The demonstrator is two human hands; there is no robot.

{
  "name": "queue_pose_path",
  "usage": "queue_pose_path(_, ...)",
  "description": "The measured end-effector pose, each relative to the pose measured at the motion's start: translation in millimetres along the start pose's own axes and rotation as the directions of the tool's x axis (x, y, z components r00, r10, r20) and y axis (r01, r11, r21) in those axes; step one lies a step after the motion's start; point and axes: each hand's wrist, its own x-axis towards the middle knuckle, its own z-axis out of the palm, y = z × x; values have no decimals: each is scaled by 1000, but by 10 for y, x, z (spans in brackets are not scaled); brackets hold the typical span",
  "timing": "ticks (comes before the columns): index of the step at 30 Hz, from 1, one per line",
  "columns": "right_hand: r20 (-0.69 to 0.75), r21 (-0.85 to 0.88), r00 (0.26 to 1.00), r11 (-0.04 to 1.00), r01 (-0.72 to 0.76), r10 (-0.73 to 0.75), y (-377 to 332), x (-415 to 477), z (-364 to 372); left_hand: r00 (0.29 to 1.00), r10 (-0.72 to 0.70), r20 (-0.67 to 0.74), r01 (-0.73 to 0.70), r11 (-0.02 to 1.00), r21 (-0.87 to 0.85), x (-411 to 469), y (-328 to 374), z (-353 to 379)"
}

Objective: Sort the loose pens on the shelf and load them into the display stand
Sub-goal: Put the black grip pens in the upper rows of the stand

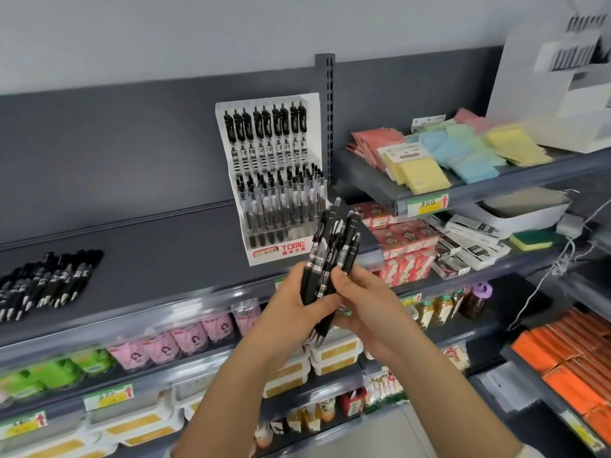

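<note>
I see the bundle of pens held in front of me, just below and to the right of the display stand. Their long axis runs nearly upright, leaning a little right, with the clicker ends up toward the stand and the writing tips pointing down past my palms. My left hand wraps the lower barrels from the left, thumb laid across them. My right hand closes on the same bundle from the right, fingertips pinching near its middle. The stand lies up and slightly left of both hands, the left one a shade nearer (its front row looks to have open slots, though I can't be sure). I judge a pen must go in tip-down. More loose pens lie far left on the shelf, well apart from my hands.
</note>
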Motion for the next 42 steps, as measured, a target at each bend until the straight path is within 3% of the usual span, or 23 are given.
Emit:
queue_pose_path(6, -91, -176, 995, 984, 31, -48, -118, 179, -97, 995, 17, -96, -23, 998, -66, 118, 11, 45)
queue_pose_path(11, -159, -180, 969, 971, 158, -187, -260, 461, -79, 985, 58, -165, -68, 996, -58, 302, 2, -45)
queue_pose_path(16, -91, -201, 967, 955, 217, -239, -442, 825, 57, 953, 112, -283, -138, 988, -72, 537, 106, -276)
queue_pose_path(20, -56, -203, 939, 925, 321, -338, -726, 1173, 299, 884, 136, -447, -204, 973, -108, 731, 215, -609)
queue_pose_path(23, -32, -252, 900, 875, 413, -434, -955, 1425, 455, 837, 97, -538, -226, 957, -179, 846, 250, -907)
queue_pose_path(31, 6, -451, 785, 699, 555, -619, -1368, 2099, 808, 776, 123, -619, -260, 956, -136, 913, 200, -1371)
queue_pose_path(37, 38, -501, 765, 650, 572, -643, -1352, 2467, 1036, 757, 127, -641, -273, 953, -134, 912, 146, -1493)
queue_pose_path(42, 137, -640, 750, 520, 565, -647, -1278, 2719, 1159, 766, 124, -631, -274, 950, -146, 948, 133, -1516)
